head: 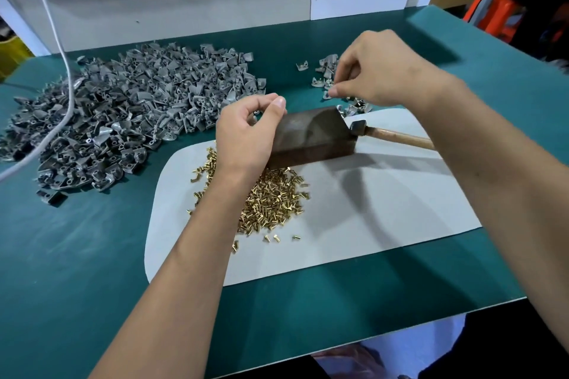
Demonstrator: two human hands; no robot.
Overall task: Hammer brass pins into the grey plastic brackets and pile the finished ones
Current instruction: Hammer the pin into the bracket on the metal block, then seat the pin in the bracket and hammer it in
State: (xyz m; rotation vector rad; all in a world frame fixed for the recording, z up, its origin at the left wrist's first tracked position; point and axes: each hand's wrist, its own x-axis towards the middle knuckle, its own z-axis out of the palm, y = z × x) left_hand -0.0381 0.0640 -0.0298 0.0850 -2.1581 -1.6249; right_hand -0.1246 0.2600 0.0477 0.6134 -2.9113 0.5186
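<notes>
Beyond the block (311,135), your right hand (378,68) pinches something unclear, left hand (246,132) curled, contents unseen; seat pins squarely before hammering.

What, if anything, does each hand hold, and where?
Right hand: fingertips pinch something tiny, too small to identify. Left hand: fingers curled beside the dark block; any hold cannot be told.

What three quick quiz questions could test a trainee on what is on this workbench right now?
1. True or false: the hammer is in the right hand.
2. Which is bigger: the bracket pile on the left or the small pile on the right?
3. What do the brass pins lie on? A) white sheet B) bare green mat C) metal block

Key: 1 false, it lies on the sheet; 2 the left pile; 3 A.
</notes>
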